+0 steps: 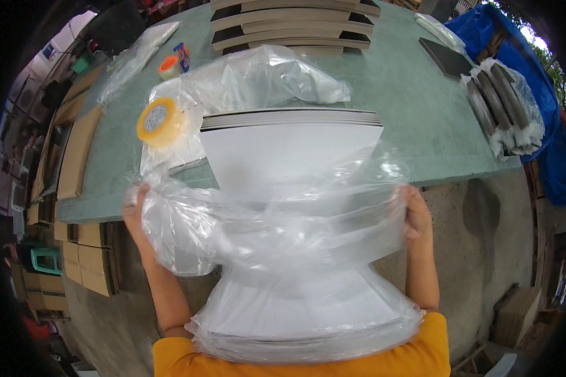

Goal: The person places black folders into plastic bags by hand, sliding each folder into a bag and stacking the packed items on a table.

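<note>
A stack of white sheets or boards (289, 144) stands out from the table's near edge toward my body, its far end bare and showing dark layered edges. A clear plastic bag (277, 217) covers the middle and near part of the stack. My left hand (135, 204), somewhat blurred, is closed on the bag's left side. On the other side, my right hand (416, 213) grips the bag's edge with curled fingers. The bag bulges and crumples next to my left hand. Its near end (308, 327) rests against my orange shirt.
On the green table (415, 81) lie a tape roll (160, 122), loose plastic bags (258, 81) and an orange-and-blue tape dispenser (175, 63). Grey boards (292, 28) are piled at the back. Plastic-wrapped bundles (503, 107) sit at right, cardboard stacks (91, 264) at left.
</note>
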A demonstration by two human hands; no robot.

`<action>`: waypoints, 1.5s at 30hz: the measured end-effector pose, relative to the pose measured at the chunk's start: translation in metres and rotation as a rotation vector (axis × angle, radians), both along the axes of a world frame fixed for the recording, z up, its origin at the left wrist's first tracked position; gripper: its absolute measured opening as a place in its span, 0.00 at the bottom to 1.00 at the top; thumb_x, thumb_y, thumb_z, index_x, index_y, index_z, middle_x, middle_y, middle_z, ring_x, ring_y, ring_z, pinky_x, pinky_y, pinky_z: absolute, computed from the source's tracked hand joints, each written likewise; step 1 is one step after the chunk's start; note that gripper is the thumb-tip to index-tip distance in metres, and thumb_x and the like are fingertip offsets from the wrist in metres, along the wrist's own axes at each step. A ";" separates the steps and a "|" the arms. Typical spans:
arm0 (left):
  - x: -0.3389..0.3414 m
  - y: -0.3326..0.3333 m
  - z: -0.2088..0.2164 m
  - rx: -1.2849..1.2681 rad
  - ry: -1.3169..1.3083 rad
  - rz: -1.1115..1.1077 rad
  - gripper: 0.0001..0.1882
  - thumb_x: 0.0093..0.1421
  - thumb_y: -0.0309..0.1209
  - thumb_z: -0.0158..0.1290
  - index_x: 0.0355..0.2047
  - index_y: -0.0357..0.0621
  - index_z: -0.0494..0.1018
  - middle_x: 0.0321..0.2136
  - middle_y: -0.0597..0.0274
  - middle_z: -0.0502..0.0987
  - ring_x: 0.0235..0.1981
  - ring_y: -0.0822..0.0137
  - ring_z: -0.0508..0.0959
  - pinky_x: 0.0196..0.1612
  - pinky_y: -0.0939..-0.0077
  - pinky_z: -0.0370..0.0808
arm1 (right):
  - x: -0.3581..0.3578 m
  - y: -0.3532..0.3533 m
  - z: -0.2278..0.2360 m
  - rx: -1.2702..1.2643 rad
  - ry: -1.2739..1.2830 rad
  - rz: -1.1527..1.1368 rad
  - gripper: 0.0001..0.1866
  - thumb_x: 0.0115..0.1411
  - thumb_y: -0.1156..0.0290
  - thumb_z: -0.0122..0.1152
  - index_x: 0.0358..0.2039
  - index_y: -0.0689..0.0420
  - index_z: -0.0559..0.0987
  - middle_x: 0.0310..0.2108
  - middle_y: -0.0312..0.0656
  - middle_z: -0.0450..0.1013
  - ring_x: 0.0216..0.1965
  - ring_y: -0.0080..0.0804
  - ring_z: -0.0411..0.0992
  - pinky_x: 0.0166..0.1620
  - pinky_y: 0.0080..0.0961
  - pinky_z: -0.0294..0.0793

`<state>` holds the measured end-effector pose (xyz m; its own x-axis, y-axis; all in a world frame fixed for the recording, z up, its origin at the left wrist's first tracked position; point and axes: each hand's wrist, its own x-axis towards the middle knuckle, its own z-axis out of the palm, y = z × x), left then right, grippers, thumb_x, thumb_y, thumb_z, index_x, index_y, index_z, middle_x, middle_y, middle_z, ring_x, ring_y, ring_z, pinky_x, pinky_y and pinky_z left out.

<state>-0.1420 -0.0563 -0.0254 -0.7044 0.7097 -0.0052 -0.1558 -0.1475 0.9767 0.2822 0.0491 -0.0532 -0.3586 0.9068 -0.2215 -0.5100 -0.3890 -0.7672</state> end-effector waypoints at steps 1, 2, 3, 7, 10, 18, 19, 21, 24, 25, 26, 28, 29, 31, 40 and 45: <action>0.015 0.008 0.017 0.099 0.128 0.013 0.09 0.52 0.25 0.47 0.34 0.35 0.67 0.32 0.51 0.72 0.33 0.64 0.73 0.35 0.75 0.72 | -0.013 -0.003 0.009 0.068 -0.063 0.149 0.13 0.53 0.66 0.54 0.33 0.64 0.74 0.30 0.44 0.72 0.31 0.28 0.71 0.35 0.24 0.71; 0.032 0.015 0.024 0.202 0.257 0.021 0.09 0.51 0.24 0.47 0.34 0.36 0.67 0.31 0.51 0.72 0.31 0.65 0.74 0.34 0.76 0.73 | -0.027 -0.006 0.015 0.141 -0.124 0.295 0.12 0.53 0.68 0.55 0.33 0.64 0.74 0.29 0.43 0.73 0.30 0.27 0.71 0.33 0.21 0.71; 0.042 0.016 0.021 0.229 0.214 -0.170 0.09 0.50 0.23 0.47 0.34 0.36 0.67 0.30 0.53 0.72 0.30 0.66 0.73 0.33 0.77 0.73 | -0.042 -0.008 0.020 0.196 -0.151 0.328 0.11 0.52 0.68 0.56 0.31 0.64 0.74 0.27 0.42 0.72 0.28 0.25 0.71 0.31 0.20 0.70; 0.117 0.041 0.042 0.059 0.454 -0.953 0.08 0.50 0.26 0.53 0.30 0.37 0.69 0.22 0.63 0.71 0.24 0.75 0.69 0.28 0.82 0.66 | -0.093 -0.009 0.021 0.284 0.028 0.417 0.08 0.52 0.68 0.56 0.25 0.61 0.73 0.21 0.37 0.71 0.22 0.19 0.67 0.26 0.17 0.67; 0.143 0.043 0.040 -0.019 0.375 -1.022 0.08 0.48 0.28 0.55 0.27 0.37 0.71 0.20 0.64 0.72 0.24 0.76 0.68 0.30 0.82 0.66 | -0.119 -0.021 0.042 0.007 -0.045 0.281 0.10 0.54 0.67 0.55 0.22 0.60 0.72 0.18 0.34 0.68 0.20 0.17 0.65 0.24 0.17 0.66; 0.079 0.037 0.007 -0.217 0.690 -0.694 0.06 0.47 0.26 0.55 0.25 0.37 0.71 0.22 0.67 0.72 0.26 0.76 0.69 0.31 0.81 0.67 | -0.078 -0.015 0.024 0.115 0.078 0.307 0.13 0.56 0.64 0.51 0.22 0.61 0.71 0.17 0.36 0.67 0.18 0.21 0.64 0.23 0.17 0.64; 0.055 0.034 0.004 -0.328 0.659 -0.546 0.07 0.47 0.27 0.55 0.26 0.38 0.71 0.23 0.66 0.72 0.26 0.75 0.70 0.32 0.80 0.67 | -0.070 -0.014 0.026 0.088 0.136 0.278 0.13 0.56 0.65 0.51 0.22 0.61 0.71 0.16 0.36 0.67 0.18 0.21 0.64 0.23 0.17 0.64; 0.028 0.030 0.012 -0.262 0.961 -0.124 0.10 0.48 0.30 0.54 0.28 0.37 0.70 0.26 0.59 0.73 0.29 0.68 0.72 0.34 0.74 0.70 | -0.067 -0.015 0.030 0.264 -0.043 0.320 0.14 0.53 0.61 0.55 0.23 0.60 0.70 0.19 0.37 0.67 0.17 0.20 0.62 0.22 0.18 0.64; 0.101 0.013 0.072 0.057 0.863 -0.226 0.12 0.46 0.31 0.56 0.30 0.40 0.69 0.27 0.61 0.73 0.31 0.68 0.73 0.35 0.74 0.69 | -0.084 -0.022 0.042 0.644 -0.336 0.314 0.15 0.50 0.61 0.58 0.28 0.62 0.72 0.25 0.40 0.68 0.24 0.24 0.65 0.30 0.21 0.66; 0.120 0.010 0.071 0.120 0.893 -0.563 0.13 0.46 0.31 0.57 0.32 0.41 0.69 0.26 0.61 0.73 0.29 0.66 0.73 0.33 0.73 0.70 | -0.095 -0.023 0.060 0.813 -0.328 0.248 0.14 0.49 0.64 0.60 0.29 0.62 0.73 0.27 0.40 0.68 0.28 0.25 0.66 0.33 0.21 0.66; 0.139 0.009 0.069 0.163 0.864 -0.922 0.15 0.46 0.31 0.57 0.34 0.42 0.68 0.25 0.61 0.73 0.27 0.63 0.74 0.31 0.72 0.70 | -0.103 -0.024 0.077 0.983 -0.316 0.173 0.15 0.48 0.66 0.61 0.31 0.63 0.73 0.30 0.41 0.69 0.31 0.26 0.67 0.36 0.22 0.66; 0.150 0.019 0.049 -0.172 0.943 -1.357 0.13 0.48 0.31 0.56 0.34 0.41 0.69 0.22 0.62 0.73 0.25 0.67 0.74 0.29 0.75 0.70 | -0.114 -0.032 0.108 0.883 -0.027 -0.074 0.17 0.45 0.67 0.63 0.33 0.62 0.72 0.34 0.41 0.67 0.36 0.28 0.66 0.40 0.22 0.64; 0.147 0.020 0.048 -0.099 0.761 -1.206 0.12 0.49 0.31 0.55 0.33 0.40 0.69 0.21 0.62 0.72 0.24 0.69 0.73 0.28 0.75 0.69 | -0.116 -0.033 0.115 0.819 0.120 -0.202 0.18 0.44 0.68 0.64 0.34 0.62 0.72 0.35 0.42 0.67 0.38 0.29 0.66 0.42 0.22 0.64; 0.137 0.022 0.056 0.040 0.400 -0.912 0.09 0.51 0.31 0.53 0.30 0.38 0.69 0.18 0.62 0.72 0.22 0.72 0.72 0.27 0.76 0.68 | -0.112 -0.027 0.098 0.755 -0.217 0.032 0.17 0.45 0.68 0.63 0.34 0.62 0.71 0.33 0.40 0.68 0.38 0.29 0.67 0.41 0.22 0.65; 0.097 0.052 0.077 -0.145 0.171 -1.408 0.09 0.53 0.31 0.52 0.28 0.36 0.71 0.17 0.65 0.72 0.19 0.76 0.69 0.23 0.82 0.66 | -0.109 -0.024 0.041 1.233 -0.649 1.274 0.09 0.53 0.67 0.49 0.31 0.58 0.73 0.30 0.41 0.72 0.32 0.35 0.71 0.41 0.31 0.69; 0.061 0.041 0.064 -0.261 0.082 -1.533 0.08 0.43 0.23 0.49 0.27 0.36 0.72 0.24 0.54 0.75 0.24 0.67 0.74 0.32 0.79 0.71 | -0.075 -0.013 0.102 0.727 0.176 0.847 0.15 0.47 0.67 0.53 0.36 0.58 0.72 0.35 0.47 0.69 0.38 0.38 0.68 0.44 0.33 0.65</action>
